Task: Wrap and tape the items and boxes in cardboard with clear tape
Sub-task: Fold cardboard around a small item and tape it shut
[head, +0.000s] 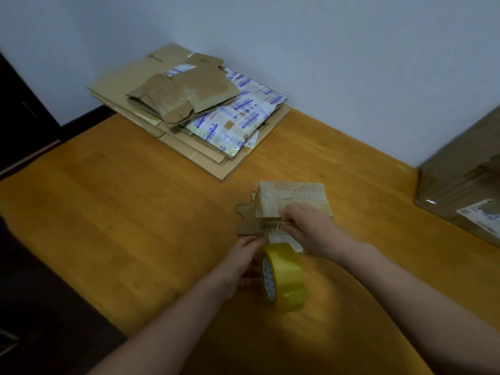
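We record a small parcel [286, 197], boxy, wrapped in brown cardboard with glossy tape across its top; a loose cardboard flap [247, 219] juts from its left side. Just in front of it a tape roll [284, 277] (yellowish, translucent) stands on edge. A stack of flattened cardboard [189, 109] lies well behind. A large taped box [460, 185] sits far right.
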